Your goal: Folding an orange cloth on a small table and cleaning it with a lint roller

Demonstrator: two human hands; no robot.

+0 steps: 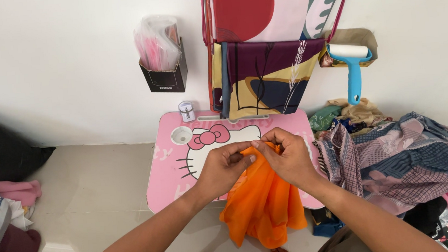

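Looking down from the head camera, I see both hands meeting over the middle of a small pink desk. My left hand is closed, pinching the top edge of an orange cloth, and my right hand is closed on the same edge just beside it, fingertips nearly touching. The cloth hangs bunched from that grip, draping over the desk's near edge toward the floor (my toes show just below it). A small white jar stands at the desk's far edge. Patterned fabrics hang on the wall behind, with a blue lint roller to their right. A heap of clothes lies just off the desk's right edge.
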